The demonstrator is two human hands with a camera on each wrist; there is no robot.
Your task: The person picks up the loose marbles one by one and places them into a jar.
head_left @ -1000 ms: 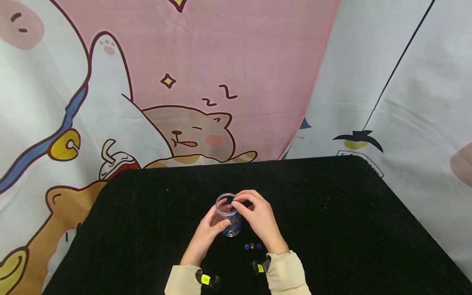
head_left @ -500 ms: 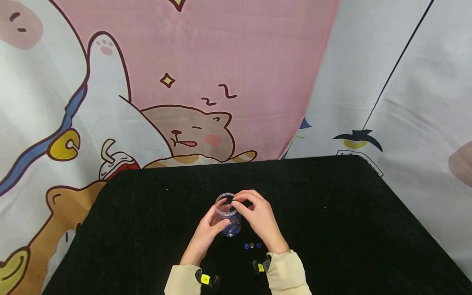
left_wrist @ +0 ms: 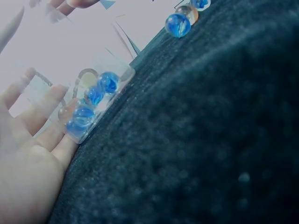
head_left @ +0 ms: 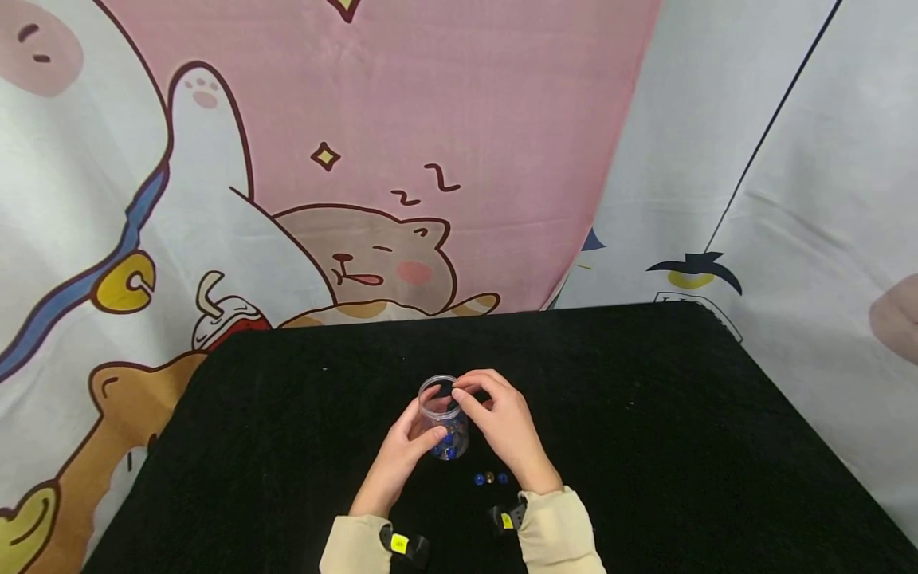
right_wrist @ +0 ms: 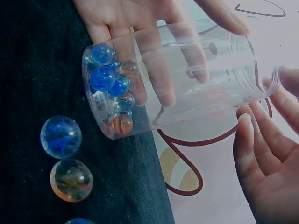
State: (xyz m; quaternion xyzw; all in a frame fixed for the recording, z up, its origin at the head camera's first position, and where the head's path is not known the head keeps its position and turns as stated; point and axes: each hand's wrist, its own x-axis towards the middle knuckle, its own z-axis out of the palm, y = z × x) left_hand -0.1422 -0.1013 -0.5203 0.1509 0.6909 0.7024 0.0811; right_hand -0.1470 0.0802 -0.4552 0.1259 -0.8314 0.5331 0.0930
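Note:
A clear plastic jar (head_left: 443, 408) without a lid stands upright on the black cloth, several blue and orange glass marbles (right_wrist: 103, 78) lying at its bottom. My left hand (head_left: 403, 453) grips the jar from the left, thumb at the front and fingers wrapped behind its wall. At the mouth, my right hand (head_left: 508, 426) pinches the rim with its thumb and fingertips. Just in front of the jar, three loose marbles sit in a row: a blue marble (head_left: 479, 479), an amber marble (head_left: 490, 477) and another blue marble (head_left: 503, 478).
Black cloth (head_left: 645, 430) covers the table, and its far edge meets a printed cartoon curtain (head_left: 502, 159). Each wrist carries a dark strapped device with a yellow label, below the cream sleeves (head_left: 559, 530).
Marbles inside the jar have shifted among themselves. Both hands stay almost where they were, and the three loose marbles keep their places.

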